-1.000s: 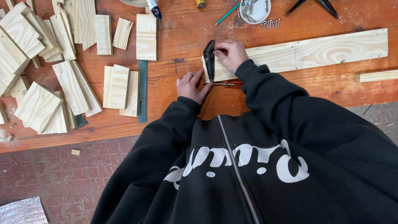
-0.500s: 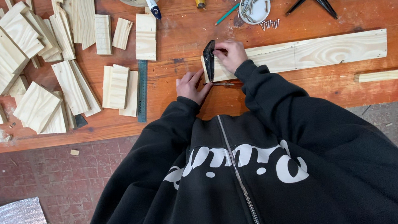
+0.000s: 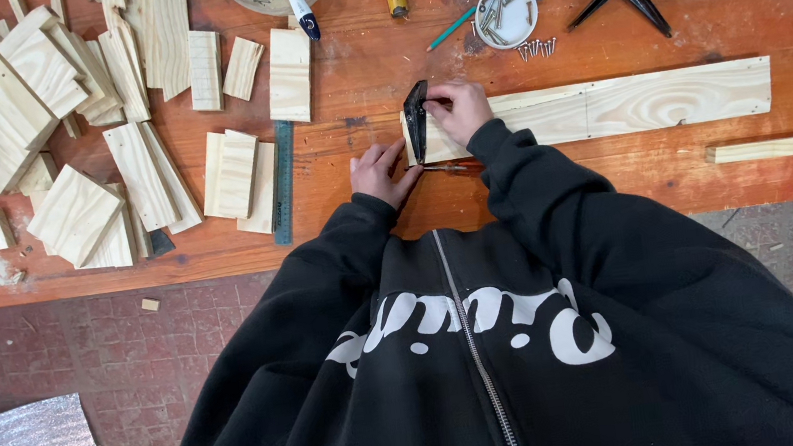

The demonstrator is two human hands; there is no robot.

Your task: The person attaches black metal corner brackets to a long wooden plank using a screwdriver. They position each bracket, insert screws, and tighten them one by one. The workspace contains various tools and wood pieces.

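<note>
Fingers (image 3: pixel 442 98) of the right hand (image 3: pixel 459 110) are pinched narrow on the upper part of a black metal bracket (image 3: pixel 417 120), which stands on its edge at the left end of a long pale wooden board (image 3: pixel 604 107). The left hand (image 3: pixel 380 172) lies flat on the orange worktop (image 3: pixel 346 58) just beside the lower end of the bracket, with its fingers (image 3: pixel 392 156) spread a little and touching the bracket's foot; it grips nothing that can be seen. A thin tool lies under the left hand, but what it is cannot be told. The board lies across the worktop in front of the person, who wears a black hooded jacket. A second black bracket (image 3: pixel 621 2) lies well apart, further back on the right. Near it stands a small white dish of screws (image 3: pixel 504 14), with some loose screws (image 3: pixel 536 48) beside it. A green ruler (image 3: pixel 282 178) lies to the left, next to many short wooden pieces (image 3: pixel 148 173).
</note>
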